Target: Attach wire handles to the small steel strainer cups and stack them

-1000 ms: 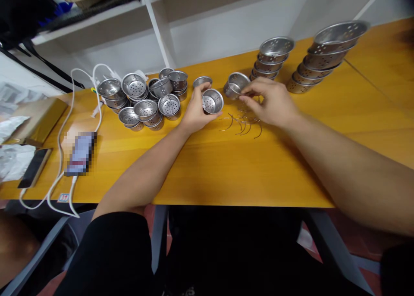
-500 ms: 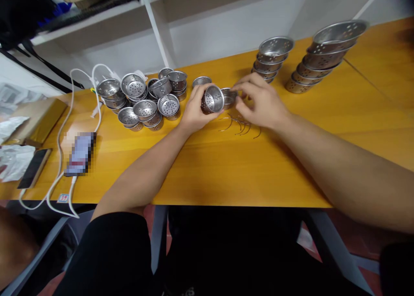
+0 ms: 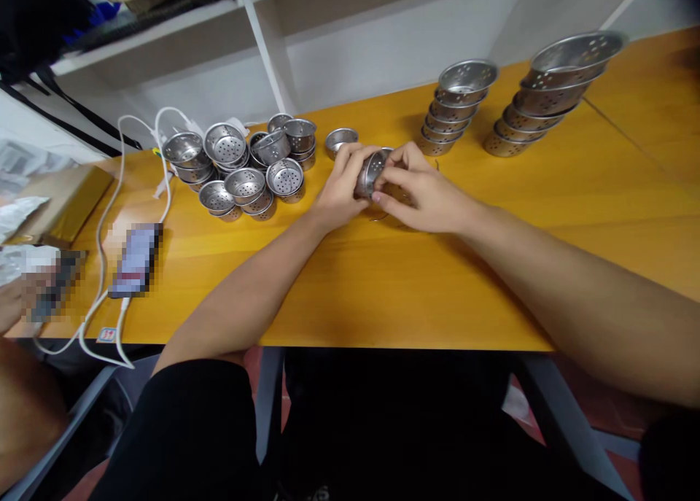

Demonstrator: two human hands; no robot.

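Note:
My left hand (image 3: 337, 187) and my right hand (image 3: 418, 195) meet over the yellow table (image 3: 383, 282), both closed round a small perforated steel cup (image 3: 370, 171) tipped on its side. My right fingers press at its rim; whether they also pinch a wire piece is hidden. A single steel cup (image 3: 339, 139) stands just behind my left hand. A heap of several like cups (image 3: 240, 165) lies to the left. The thin wire pieces are mostly covered by my right hand.
Two stacks of perforated steel bowls (image 3: 456, 107) (image 3: 547, 96) stand at the back right. White cables (image 3: 109, 216) and a phone (image 3: 134, 260) lie at the left; another person's hand (image 3: 16, 304) holds a phone at the left edge. Shelving runs behind.
My right hand has moved left from the wire pieces and closed onto the cup that my left hand holds. The cup has tipped onto its side. Another person's hand has come in at left.

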